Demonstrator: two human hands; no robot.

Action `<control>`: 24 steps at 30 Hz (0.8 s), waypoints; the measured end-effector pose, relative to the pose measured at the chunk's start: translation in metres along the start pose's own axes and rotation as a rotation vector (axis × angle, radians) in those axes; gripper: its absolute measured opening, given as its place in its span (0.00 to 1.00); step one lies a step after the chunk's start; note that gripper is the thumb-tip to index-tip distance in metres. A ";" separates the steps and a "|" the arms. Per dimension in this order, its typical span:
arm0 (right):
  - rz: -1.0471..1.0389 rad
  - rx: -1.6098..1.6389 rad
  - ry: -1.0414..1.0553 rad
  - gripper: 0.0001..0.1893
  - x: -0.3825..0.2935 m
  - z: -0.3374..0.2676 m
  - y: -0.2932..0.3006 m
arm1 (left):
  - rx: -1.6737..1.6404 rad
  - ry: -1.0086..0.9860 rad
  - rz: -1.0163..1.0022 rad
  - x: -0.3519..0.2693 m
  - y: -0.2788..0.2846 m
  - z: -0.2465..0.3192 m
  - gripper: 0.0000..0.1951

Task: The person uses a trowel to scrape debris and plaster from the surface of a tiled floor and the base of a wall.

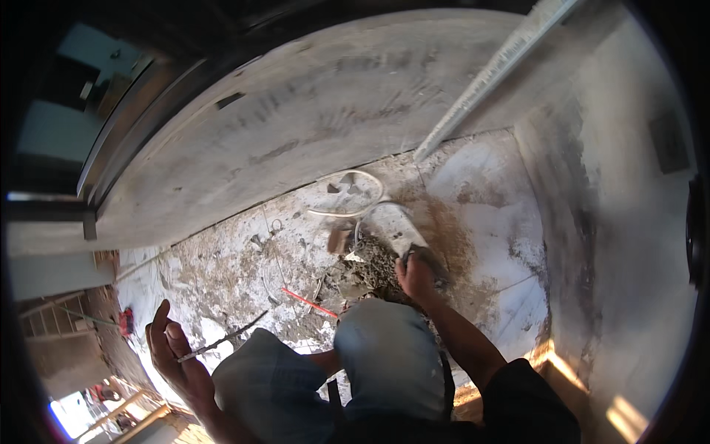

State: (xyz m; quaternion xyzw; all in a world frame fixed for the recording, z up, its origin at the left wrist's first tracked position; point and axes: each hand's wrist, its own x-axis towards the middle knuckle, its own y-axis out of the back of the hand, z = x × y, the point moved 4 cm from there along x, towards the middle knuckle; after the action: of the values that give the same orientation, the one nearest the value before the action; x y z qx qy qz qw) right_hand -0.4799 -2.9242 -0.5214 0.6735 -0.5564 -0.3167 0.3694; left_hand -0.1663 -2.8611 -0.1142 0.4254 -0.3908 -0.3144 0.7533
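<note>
My right hand grips the dark handle of a long trowel. Its pale blade, rounded at the far end, is blurred. Beside the trowel, a heap of wet grey mortar lies on the floor in front of my knees. My left hand is raised at the lower left, apart from the floor. It holds a thin, mortar-caked strip pointing up and right; whether this is a rod or a blade seen edge-on, I cannot tell.
A long metal straightedge leans on the grey rendered wall. Near the mortar lie a brick piece, a loop of pale hose or cable and a thin red stick. Another wall rises at right.
</note>
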 end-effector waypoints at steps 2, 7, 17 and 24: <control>0.147 0.047 -0.072 0.16 0.012 0.020 0.015 | 0.024 0.085 0.035 -0.016 0.012 -0.028 0.18; 0.076 -0.115 -0.218 0.18 0.061 0.047 -0.001 | 0.087 0.237 0.062 -0.058 0.030 -0.083 0.20; -0.059 -0.002 0.371 0.19 -0.004 -0.118 -0.078 | 0.171 0.408 0.106 -0.096 0.125 -0.133 0.20; 0.035 -0.004 -0.324 0.19 -0.068 0.014 0.042 | 0.191 0.457 -0.100 -0.086 0.151 -0.175 0.17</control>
State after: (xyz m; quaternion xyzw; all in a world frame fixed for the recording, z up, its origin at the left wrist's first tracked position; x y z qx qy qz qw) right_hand -0.5254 -2.8638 -0.4923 0.6030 -0.6197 -0.4160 0.2816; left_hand -0.0379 -2.6561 -0.0666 0.5736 -0.2167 -0.2088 0.7619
